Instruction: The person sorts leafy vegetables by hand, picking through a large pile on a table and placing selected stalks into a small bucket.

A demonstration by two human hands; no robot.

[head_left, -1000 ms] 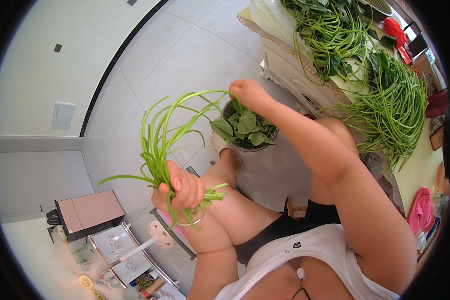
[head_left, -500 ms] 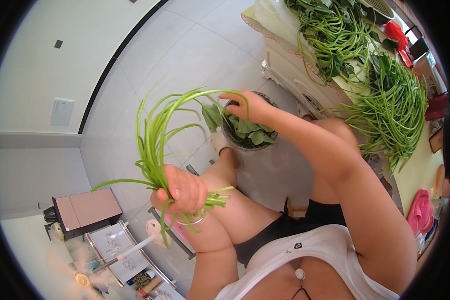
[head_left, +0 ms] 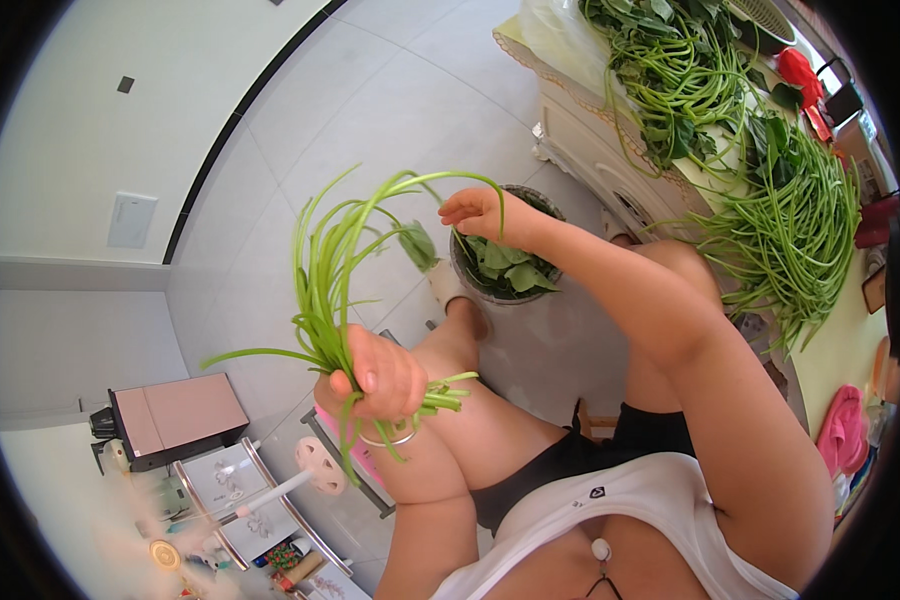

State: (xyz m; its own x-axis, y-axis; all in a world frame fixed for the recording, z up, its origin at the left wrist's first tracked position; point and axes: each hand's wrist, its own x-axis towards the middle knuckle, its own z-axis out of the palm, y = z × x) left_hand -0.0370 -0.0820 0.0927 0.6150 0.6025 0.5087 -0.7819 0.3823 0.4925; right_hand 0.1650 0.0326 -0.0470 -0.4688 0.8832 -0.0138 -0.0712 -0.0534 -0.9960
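My left hand [head_left: 378, 378] is closed around a bunch of long green leaf stems [head_left: 320, 280]. Their cut ends stick out to the right of the fist, and the upper parts arch over toward my right hand. That right hand [head_left: 485, 216] is raised over the near-left rim of a dark round bin [head_left: 460, 268], its fingers stretched out loosely to the left. One arching stem crosses in front of it; no firm grip shows. A slightly blurred green leaf [head_left: 417, 246] hangs left of the bin. Inside the bin lie torn green leaves [head_left: 510, 266].
At right, a cloth-covered surface [head_left: 820, 370] carries a leafy pile [head_left: 670, 80], a stem heap [head_left: 790, 240], a clear plastic bag [head_left: 562, 40] and a pink cloth [head_left: 843, 430]. A spinning fan [head_left: 166, 556] and a pink-fronted box [head_left: 180, 420] are at lower left.
The bunch in my left hand has shifted slightly right. My right hand's fingers have drawn a little away from the leaf, which now hangs lower and apart from them.
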